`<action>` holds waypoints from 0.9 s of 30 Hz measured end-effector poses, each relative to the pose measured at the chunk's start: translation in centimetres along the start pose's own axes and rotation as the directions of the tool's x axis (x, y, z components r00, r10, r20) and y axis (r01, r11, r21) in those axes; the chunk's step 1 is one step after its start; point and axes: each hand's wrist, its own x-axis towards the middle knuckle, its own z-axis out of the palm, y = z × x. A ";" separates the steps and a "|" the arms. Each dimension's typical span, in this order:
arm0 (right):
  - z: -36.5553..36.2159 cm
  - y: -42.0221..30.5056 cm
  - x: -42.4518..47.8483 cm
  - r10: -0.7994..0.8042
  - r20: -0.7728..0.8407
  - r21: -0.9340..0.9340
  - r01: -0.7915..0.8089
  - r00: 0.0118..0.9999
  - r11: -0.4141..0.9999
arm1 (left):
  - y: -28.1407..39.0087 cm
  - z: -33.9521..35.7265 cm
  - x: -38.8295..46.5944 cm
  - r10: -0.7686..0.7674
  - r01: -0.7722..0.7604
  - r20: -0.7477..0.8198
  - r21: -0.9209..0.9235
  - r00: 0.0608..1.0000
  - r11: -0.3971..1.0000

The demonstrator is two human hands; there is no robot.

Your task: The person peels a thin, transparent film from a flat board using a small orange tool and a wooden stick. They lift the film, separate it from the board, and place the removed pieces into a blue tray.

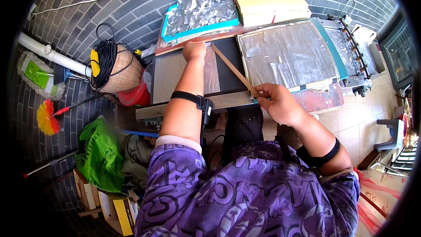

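My right hand [275, 100] grips the near end of a long thin wooden stick [235, 70], which slants up and left over a black work surface [230, 57]. The stick's far tip lies close to my left hand [194, 51], which is bunched at the upper edge of the black surface. A bit of silvery foil shows beside its fingers; whether they pinch it is hidden. Below and right of that hand lies a thin silvery sheet [211, 75], with a brownish sheet [167, 75] to its left. A stack of foil-covered sheets [289, 52] lies to the right.
A turquoise tray [205, 28] heaped with crumpled foil and a thick stack of yellowish paper [269, 0] stand at the back against the brick wall. A metal frame device [357, 49] is at the right. At the left are a wicker basket [121, 69] with coiled cable and a red bucket [133, 93].
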 end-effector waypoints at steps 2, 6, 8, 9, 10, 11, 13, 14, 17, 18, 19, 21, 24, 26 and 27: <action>-0.1 0.0 0.0 -0.011 -0.014 0.009 0.011 1.000 1.000 | -0.7 -0.1 0.5 0.021 -0.022 -0.032 -0.036 0.999 0.999; -0.4 -0.2 0.0 -0.013 -0.033 0.004 0.013 0.999 1.000 | -0.9 -1.0 1.0 -0.044 0.055 0.046 -0.262 0.998 0.964; -0.6 0.2 0.0 0.005 -0.032 -0.005 -0.005 0.999 1.000 | -0.9 -1.6 0.9 -0.080 0.086 0.031 -0.267 0.996 0.960; -0.7 0.4 0.0 0.014 -0.033 -0.009 -0.014 0.999 1.000 | -0.7 -1.9 1.0 -0.097 0.100 0.025 -0.269 0.995 0.958; -0.6 0.2 0.0 -0.005 -0.021 -0.020 0.005 1.000 1.000 | -2.0 -2.8 2.1 -0.105 0.101 0.005 -0.311 0.994 0.945; -0.5 0.0 -0.1 -0.024 -0.009 -0.032 0.024 1.000 0.999 | -3.2 -3.9 3.3 -0.111 0.098 -0.024 -0.304 0.994 0.948; -0.5 -0.1 -0.1 -0.037 0.001 -0.045 0.037 0.999 0.998 | -4.9 -5.5 5.3 -0.120 0.097 -0.064 -0.287 0.991 0.953; -0.6 -0.1 -0.1 -0.032 -0.002 -0.048 0.032 0.999 0.998 | -5.4 -6.0 5.5 -0.114 0.077 -0.124 -0.265 0.986 0.961; -0.8 0.1 -0.2 -0.038 -0.019 -0.061 0.037 0.999 0.997 | -5.3 -8.0 5.5 -0.213 0.157 -0.122 -0.356 0.969 0.921; -0.8 0.1 -0.2 -0.050 -0.019 -0.067 0.048 0.999 0.997 | -5.4 -9.0 5.7 -0.216 0.154 -0.147 -0.348 0.965 0.925; -0.8 0.0 -0.2 -0.047 -0.013 -0.070 0.046 0.999 0.996 | -5.5 -9.7 5.8 -0.218 0.159 -0.132 -0.356 0.967 0.921; -1.0 -0.1 -0.5 -0.032 -0.014 -0.078 0.031 0.999 0.996 | -4.7 -10.7 5.4 -0.217 0.171 -0.085 -0.372 0.972 0.912; -1.1 -1.1 -1.2 -0.069 -0.006 -0.104 0.068 0.998 0.992 | -3.0 -11.1 4.8 -0.118 0.088 -0.030 -0.490 0.993 0.867; -1.3 -1.8 -1.8 -0.087 0.000 -0.118 0.087 0.996 0.989 | -1.7 -10.9 4.8 -0.055 0.086 0.071 -0.564 0.996 0.821; -1.4 -1.9 -2.0 -0.089 -0.005 -0.126 0.088 0.996 0.988 | -0.2 -10.1 4.4 -0.029 0.076 0.091 -0.567 0.995 0.820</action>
